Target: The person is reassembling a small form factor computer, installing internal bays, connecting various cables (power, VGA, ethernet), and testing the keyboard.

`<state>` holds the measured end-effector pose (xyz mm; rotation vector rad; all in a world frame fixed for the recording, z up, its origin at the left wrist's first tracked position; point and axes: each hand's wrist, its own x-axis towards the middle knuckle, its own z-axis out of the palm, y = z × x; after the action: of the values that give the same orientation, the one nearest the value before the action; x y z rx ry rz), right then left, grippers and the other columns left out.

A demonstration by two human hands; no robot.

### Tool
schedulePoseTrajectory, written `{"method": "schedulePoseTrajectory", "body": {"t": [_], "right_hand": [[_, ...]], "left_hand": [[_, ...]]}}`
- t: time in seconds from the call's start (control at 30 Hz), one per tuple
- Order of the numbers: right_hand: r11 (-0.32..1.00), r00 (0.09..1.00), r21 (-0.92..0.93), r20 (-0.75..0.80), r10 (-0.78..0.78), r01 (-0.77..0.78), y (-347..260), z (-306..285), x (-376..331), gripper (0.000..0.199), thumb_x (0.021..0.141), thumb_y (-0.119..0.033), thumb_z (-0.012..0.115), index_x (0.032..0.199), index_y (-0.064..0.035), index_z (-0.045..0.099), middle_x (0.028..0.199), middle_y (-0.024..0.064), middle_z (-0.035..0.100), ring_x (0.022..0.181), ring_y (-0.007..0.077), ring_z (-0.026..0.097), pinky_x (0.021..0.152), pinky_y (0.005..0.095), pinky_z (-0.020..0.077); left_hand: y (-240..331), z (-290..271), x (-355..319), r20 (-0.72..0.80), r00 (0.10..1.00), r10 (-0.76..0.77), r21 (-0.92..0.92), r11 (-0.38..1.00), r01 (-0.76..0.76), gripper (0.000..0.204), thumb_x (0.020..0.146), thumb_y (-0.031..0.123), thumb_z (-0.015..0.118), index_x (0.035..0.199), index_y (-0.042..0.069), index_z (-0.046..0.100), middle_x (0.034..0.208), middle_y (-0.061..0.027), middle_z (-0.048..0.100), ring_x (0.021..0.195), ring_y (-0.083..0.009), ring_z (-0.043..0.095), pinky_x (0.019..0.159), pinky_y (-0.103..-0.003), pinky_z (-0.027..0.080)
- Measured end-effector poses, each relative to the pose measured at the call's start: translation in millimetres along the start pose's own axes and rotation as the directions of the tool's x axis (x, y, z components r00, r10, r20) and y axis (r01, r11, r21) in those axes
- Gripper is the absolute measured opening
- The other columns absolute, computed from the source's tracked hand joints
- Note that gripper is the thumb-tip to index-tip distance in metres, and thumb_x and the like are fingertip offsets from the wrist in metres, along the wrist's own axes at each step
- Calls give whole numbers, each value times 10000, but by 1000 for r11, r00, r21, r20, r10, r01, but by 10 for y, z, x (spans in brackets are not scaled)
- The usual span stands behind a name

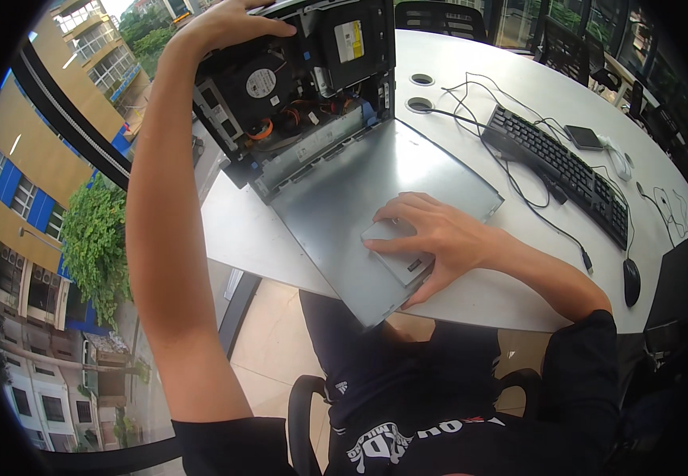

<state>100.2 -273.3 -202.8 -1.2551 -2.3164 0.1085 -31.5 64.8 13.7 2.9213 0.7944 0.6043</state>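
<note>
Fingers of R hand (443, 238) were spread on the metal panel (407, 163), prob. to keep it flat. Open PC case (260, 83) stood ahead-left of them, L hand (229, 24) over its top, prob. for steadying; L fingers partly out of view, couldn't tell grip.

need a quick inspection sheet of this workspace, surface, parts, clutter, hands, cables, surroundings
Surface: white table, a metal panel overhanging its near edge.
Job's things: computer case, open, wiring showing; panel lying along its lower edge; pale rectangular piece on the panel, loose or attached unclear.
Clutter: keyboard, mouse and small dark box at right.
Hands: left hand at the case's top, partly cut off; right hand over the pale piece, grip unclear.
Cables: black cables around the keyboard; one plug unconnected on the table.
Surroundings: office chairs beyond; tree and buildings outside at left.
</note>
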Motion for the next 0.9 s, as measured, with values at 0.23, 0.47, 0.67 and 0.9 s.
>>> {"method": "schedulePoseTrajectory", "body": {"t": [0.23, 0.47, 0.67, 0.9], "right_hand": [[999, 1000, -36, 16, -11, 11, 9, -6, 8, 867, 618, -511, 924, 1369, -157, 673, 1332, 207, 554, 1238, 387, 538, 1062, 478, 440], [998, 999, -60, 34, -12, 14, -21, -13, 35, 863, 627, -519, 920, 1368, -152, 673, 1345, 219, 555, 1251, 393, 534, 1071, 480, 434], [998, 997, -54, 69, 23, -19, -65, -62, 90, 854, 647, -555, 908, 1363, -153, 674, 1349, 228, 559, 1253, 397, 537, 1050, 478, 453], [987, 996, -132, 22, -90, 92, -64, -317, 285, 814, 636, -582, 901, 1268, -109, 704, 1260, 186, 653, 1180, 354, 635, 1101, 498, 473]], "left_hand": [[398, -222, -184, 124, 964, -234, 92, 970, 224, 990, 756, 571, 793, 1574, 137, 440, 1594, -190, 441, 1450, -317, 446, 1190, -430, 377], [528, -224, -252, 126, 966, -225, 36, 974, 223, 946, 763, 549, 804, 1557, 152, 474, 1550, -196, 495, 1393, -330, 510, 1156, -434, 416], [429, -166, -152, 98, 970, -223, 100, 972, 213, 938, 792, 573, 775, 1567, 153, 454, 1572, -191, 469, 1418, -326, 481, 1172, -431, 398], [-29, 42, 8, -24, 1000, -20, 39, 999, 21, 884, 753, 592, 782, 1520, 225, 539, 1276, -189, 699, 1112, -295, 719, 1013, -381, 554]]}}
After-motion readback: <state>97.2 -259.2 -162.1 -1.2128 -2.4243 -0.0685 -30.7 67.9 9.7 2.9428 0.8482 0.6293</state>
